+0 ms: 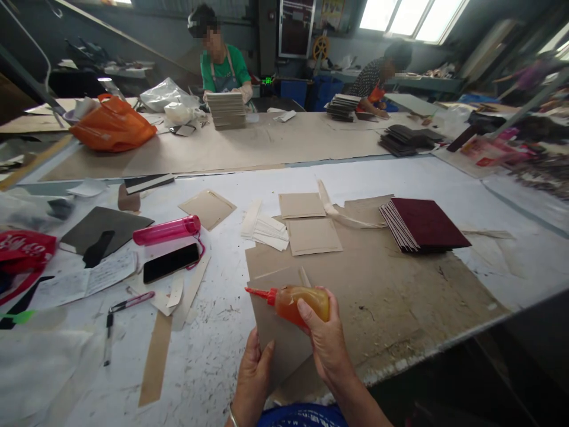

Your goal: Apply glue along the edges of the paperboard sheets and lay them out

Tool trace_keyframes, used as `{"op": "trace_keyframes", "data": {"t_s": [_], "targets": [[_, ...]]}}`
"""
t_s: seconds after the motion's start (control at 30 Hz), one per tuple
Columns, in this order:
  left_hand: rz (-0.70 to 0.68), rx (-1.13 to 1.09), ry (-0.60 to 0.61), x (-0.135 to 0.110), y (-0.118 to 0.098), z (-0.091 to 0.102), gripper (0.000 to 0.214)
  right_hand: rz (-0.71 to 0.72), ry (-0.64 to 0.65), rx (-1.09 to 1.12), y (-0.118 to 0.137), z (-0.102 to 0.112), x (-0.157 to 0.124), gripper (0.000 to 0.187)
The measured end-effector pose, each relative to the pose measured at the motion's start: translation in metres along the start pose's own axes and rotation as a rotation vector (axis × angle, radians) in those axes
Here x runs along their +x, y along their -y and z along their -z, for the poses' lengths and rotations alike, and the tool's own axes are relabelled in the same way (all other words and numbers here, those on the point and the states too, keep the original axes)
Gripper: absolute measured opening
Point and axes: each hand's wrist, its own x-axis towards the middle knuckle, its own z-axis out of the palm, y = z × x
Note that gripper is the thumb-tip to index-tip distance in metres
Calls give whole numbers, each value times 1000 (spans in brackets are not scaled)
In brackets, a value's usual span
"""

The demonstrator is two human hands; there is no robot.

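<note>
In my right hand [326,332] is a squeeze bottle of amber glue [296,305], tipped on its side with its red nozzle pointing left. My left hand [255,370] grips the near left edge of a grey-beige board [284,350], thumb on top. The bottle hangs over this board, and a narrow pale strip [304,276] shows behind it. Farther off lie two beige panels [313,236], one behind the other. White paper strips [267,228] are fanned out to their left. A stack of dark red covers [427,224] sits at the right on brown card [400,296].
At the left lie a pink bottle [166,230], a phone [171,264], pens [108,338] and a handwritten sheet [89,281]. Across the table, a person in green [226,71] stands behind a stack of boards [226,111], near an orange bag [113,124]. Another person [377,83] leans over at right.
</note>
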Motion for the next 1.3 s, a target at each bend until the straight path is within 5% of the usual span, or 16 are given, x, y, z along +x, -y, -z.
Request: {"op": "trace_keyframes", "data": {"t_s": [0.2, 0.4, 0.57, 0.93, 1.3], "targets": [[128, -205, 15, -1, -16, -2, 52, -177, 246, 104, 17, -8, -17, 51], [156, -548, 0, 6, -45, 2, 44, -58, -6, 0, 27, 47, -13, 62], [75, -574, -21, 4, -62, -2, 47, 45, -172, -173, 21, 82, -10, 71], [22, -523, -76, -5, -68, -20, 45, 206, -126, -390, 18, 93, -13, 67], [9, -480, -130, 6, -66, -29, 43, 34, -43, -349, 17, 109, -29, 68]]}}
